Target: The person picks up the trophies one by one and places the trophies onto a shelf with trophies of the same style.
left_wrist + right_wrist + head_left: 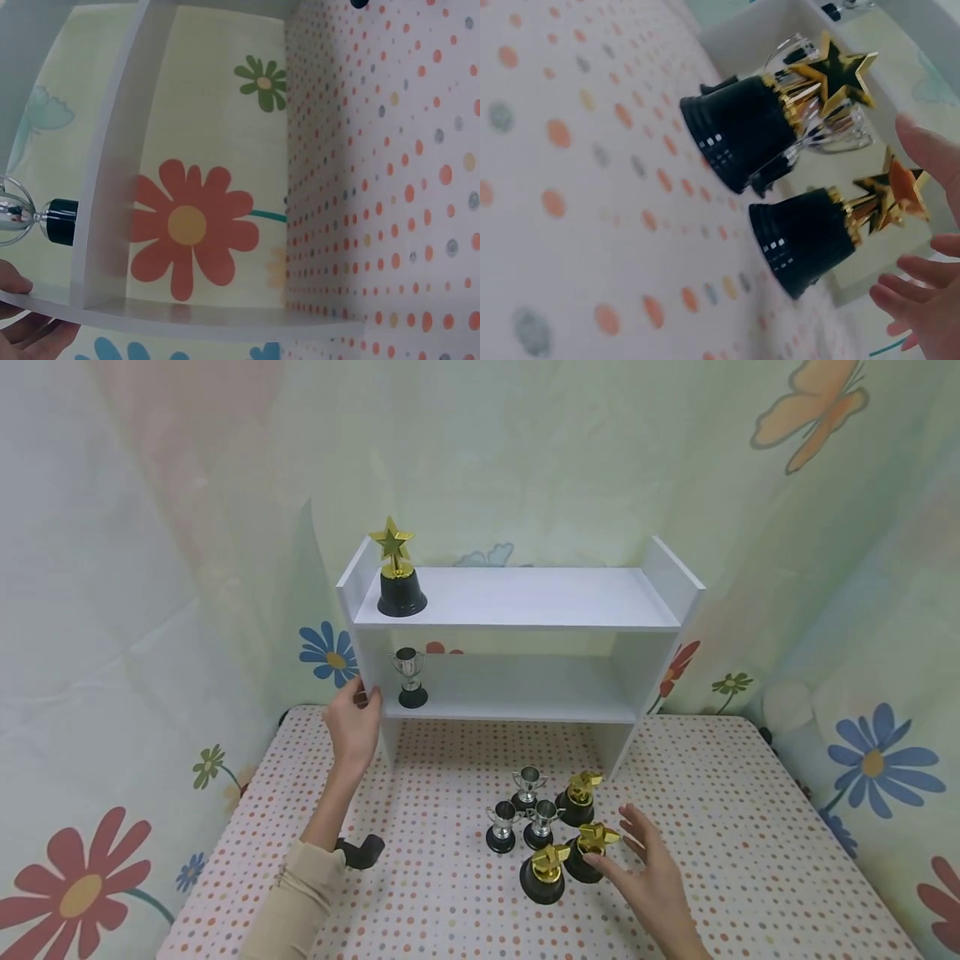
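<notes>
My left hand holds the left side panel of a white two-tier shelf, thumb inside and fingers outside in the left wrist view. Beside that thumb, a small silver trophy cup stands upright on the lower board. A gold star trophy with a black base stands at the upper board's left end. On the table, my right hand reaches toward a gold star trophy, thumb and fingers spread around its star. Two more star trophies and three silver cups stand close by.
The polka-dot tablecloth covers the table under the shelf. A black curved object shows beside the left wrist. A floral backdrop hangs behind and at both sides.
</notes>
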`<state>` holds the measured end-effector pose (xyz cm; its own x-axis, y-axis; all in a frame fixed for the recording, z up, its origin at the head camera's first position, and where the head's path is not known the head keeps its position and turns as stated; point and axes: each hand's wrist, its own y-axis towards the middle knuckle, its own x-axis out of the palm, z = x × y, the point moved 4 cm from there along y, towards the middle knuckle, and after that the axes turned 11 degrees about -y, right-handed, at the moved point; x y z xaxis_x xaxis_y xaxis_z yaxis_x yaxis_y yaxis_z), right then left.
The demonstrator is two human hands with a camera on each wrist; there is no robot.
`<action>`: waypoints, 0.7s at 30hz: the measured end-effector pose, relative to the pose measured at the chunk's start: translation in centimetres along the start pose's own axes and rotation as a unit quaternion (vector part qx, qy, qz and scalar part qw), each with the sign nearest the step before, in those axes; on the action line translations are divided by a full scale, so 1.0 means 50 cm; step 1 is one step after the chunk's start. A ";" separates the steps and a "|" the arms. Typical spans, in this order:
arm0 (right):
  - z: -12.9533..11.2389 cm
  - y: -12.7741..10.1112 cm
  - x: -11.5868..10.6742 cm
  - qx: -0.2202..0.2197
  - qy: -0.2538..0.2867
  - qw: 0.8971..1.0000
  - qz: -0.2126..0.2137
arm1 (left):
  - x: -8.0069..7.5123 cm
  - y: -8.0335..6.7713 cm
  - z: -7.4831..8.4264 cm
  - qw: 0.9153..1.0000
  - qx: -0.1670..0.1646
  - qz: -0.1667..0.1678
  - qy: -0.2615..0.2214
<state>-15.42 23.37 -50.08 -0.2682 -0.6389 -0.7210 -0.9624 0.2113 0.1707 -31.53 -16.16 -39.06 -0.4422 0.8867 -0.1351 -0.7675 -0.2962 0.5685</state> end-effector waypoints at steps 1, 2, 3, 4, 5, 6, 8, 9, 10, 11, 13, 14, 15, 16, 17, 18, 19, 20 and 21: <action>0.008 0.001 0.006 0.010 0.004 1.000 -0.021 | 0.000 0.001 0.000 1.000 -0.002 -0.001 0.001; 0.016 0.002 0.012 0.021 0.006 0.999 -0.041 | 0.000 0.001 0.001 1.000 -0.003 -0.002 0.002; 0.022 0.002 0.019 0.028 0.007 0.998 -0.057 | 0.000 0.001 0.001 1.000 -0.005 -0.002 0.003; 0.029 0.003 0.025 0.030 0.002 0.997 -0.067 | 0.001 0.001 0.001 1.000 -0.007 -0.002 0.004; 0.034 0.003 0.031 0.027 -0.005 0.997 -0.072 | 0.001 0.002 0.002 1.000 -0.007 -0.001 0.005; 0.037 0.002 0.035 0.021 -0.010 0.997 -0.073 | 0.001 0.002 0.002 1.000 -0.007 -0.001 0.004; 0.040 0.000 0.044 0.004 -0.016 0.998 -0.067 | 0.000 0.002 0.002 1.000 -0.007 0.001 0.004; 0.040 -0.001 0.048 -0.004 -0.018 0.998 -0.064 | 0.000 0.003 0.002 1.000 -0.007 0.002 0.003; 0.040 -0.002 0.051 -0.012 -0.022 0.998 -0.060 | -0.001 0.003 0.002 1.000 -0.006 0.003 0.002; 0.039 -0.003 0.055 -0.017 -0.022 0.998 -0.057 | -0.001 0.003 0.002 1.000 -0.007 0.004 0.001; 0.036 -0.004 0.061 -0.028 -0.030 0.998 -0.050 | -0.002 0.004 0.002 1.000 -0.008 0.004 0.000; 0.034 -0.005 0.064 -0.031 -0.040 0.998 -0.046 | -0.002 0.004 0.002 1.000 -0.008 0.004 0.000; 0.032 -0.005 0.066 -0.034 -0.046 0.997 -0.042 | -0.002 0.004 0.002 1.000 -0.007 0.003 0.000; 0.031 -0.004 0.068 -0.038 -0.052 0.997 -0.036 | -0.002 0.003 0.002 1.000 -0.007 0.001 0.000; 0.030 -0.004 0.070 -0.041 -0.057 0.997 -0.032 | -0.002 0.003 0.002 1.000 -0.006 0.000 0.000; 0.028 -0.004 0.071 -0.047 -0.064 0.997 -0.025 | -0.002 0.003 0.002 1.000 -0.004 -0.001 0.000; 0.027 -0.004 0.072 -0.052 -0.062 0.997 -0.018 | -0.002 0.003 0.002 1.000 -0.004 -0.002 0.000; 0.027 -0.004 0.072 -0.057 -0.064 0.996 -0.012 | -0.003 0.002 0.002 1.000 -0.002 -0.003 0.000; 0.027 -0.004 0.073 -0.061 -0.066 0.996 -0.007 | -0.003 0.002 0.002 1.000 -0.002 -0.003 0.000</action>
<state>-16.15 21.99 -53.62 -0.2550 -0.5357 -0.8050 -0.9661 0.1062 0.2353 -31.47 -16.30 -38.91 -0.4382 0.8881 -0.1387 -0.7718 -0.2926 0.5646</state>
